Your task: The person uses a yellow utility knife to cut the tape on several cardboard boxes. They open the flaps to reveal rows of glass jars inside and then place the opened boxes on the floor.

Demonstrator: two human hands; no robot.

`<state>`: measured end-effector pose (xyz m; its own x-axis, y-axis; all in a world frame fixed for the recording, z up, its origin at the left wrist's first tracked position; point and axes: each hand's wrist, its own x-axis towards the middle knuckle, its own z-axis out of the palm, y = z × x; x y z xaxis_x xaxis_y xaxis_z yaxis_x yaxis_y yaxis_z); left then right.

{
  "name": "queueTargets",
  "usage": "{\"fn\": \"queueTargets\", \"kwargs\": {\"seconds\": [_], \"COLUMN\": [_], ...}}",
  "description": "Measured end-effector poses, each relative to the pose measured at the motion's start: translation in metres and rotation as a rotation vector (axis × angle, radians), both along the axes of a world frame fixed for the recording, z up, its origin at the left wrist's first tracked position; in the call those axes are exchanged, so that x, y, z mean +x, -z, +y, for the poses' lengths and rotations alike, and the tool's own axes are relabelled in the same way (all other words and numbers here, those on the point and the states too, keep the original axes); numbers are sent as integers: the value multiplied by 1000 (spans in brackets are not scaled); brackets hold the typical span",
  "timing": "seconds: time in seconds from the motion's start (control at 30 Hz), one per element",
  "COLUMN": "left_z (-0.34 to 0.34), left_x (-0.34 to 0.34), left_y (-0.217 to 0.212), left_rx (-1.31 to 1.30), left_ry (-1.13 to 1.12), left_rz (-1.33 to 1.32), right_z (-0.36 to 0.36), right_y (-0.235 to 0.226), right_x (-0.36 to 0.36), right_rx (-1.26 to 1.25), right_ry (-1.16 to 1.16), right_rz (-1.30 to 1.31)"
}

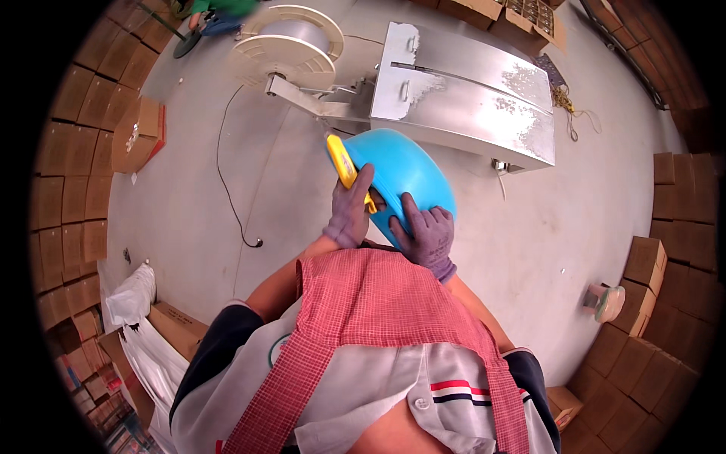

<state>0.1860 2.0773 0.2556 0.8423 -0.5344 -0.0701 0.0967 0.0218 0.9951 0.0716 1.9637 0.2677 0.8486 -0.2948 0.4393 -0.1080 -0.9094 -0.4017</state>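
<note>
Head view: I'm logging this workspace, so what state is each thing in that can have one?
Yellow tool: gripped in left hand
Blue basin: tilted, right hand on it
Spool: wound with pale material
Black cable: near end loose on floor
Metal cabinet: white coating patchy
Upper-right carton: open, filled

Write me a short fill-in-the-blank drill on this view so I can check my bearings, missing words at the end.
1. The tool gripped by the left hand is coloured ____.
2. The right hand touches a basin-like piece coloured ____.
3. In the picture, the large spool stands to the ____ of the metal cabinet.
4. The top of that cabinet shows ____ small handles.

Missing words: yellow; blue; left; two.
</note>
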Motion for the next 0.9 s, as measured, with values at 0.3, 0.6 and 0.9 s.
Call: {"fn": "queueTargets", "kwargs": {"seconds": [0.3,0.6,0.9], "left_z": [-24,30,172], "left_x": [30,87,119], "left_y": [14,6,-3], "left_rx": [-72,-220,-451], "left_ry": [-169,-261,-308], "left_rz": [577,365,264], "right_z": [-19,-114,-100], "right_y": [34,98,126], "right_x": [3,-46,-160], "right_rx": [572,1032,1651], "right_ry": [152,687,763], "right_rz": [86,-241,-501]}}
